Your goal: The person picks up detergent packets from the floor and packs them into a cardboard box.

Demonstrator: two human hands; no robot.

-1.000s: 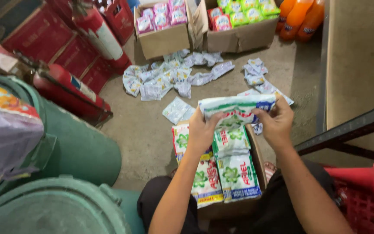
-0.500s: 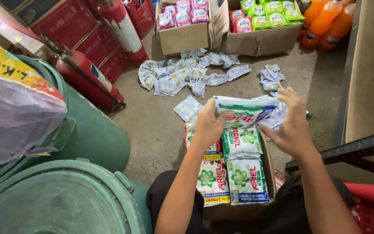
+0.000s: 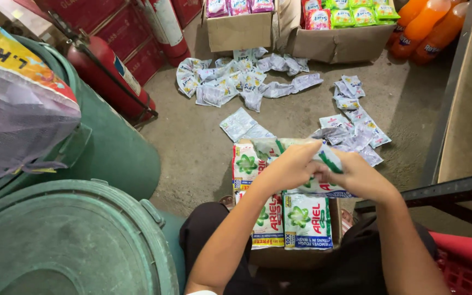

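Note:
My left hand point(image 3: 286, 168) and my right hand point(image 3: 359, 176) both grip a strip of white-and-green sachets point(image 3: 323, 166), held close together over a cardboard box point(image 3: 279, 257) between my knees. The strip is folded between the fingers. More green-and-white sachet strips point(image 3: 307, 221) hang down flat over the box below my hands. A loose pale sachet point(image 3: 238, 123) lies on the concrete floor just beyond the box.
Piles of pale sachets point(image 3: 230, 82) lie on the floor, with others at the right point(image 3: 356, 117). Two open cartons point(image 3: 239, 27) point(image 3: 345, 38) of coloured packets stand at the back, orange bottles point(image 3: 430, 27) beside them. Green drums point(image 3: 66, 240), a red extinguisher point(image 3: 110, 74) left; red crate point(image 3: 465, 262) right.
My hands have come down and drawn together, folding the sachet strip that was held stretched wide above the box. The view has tilted slightly toward the floor.

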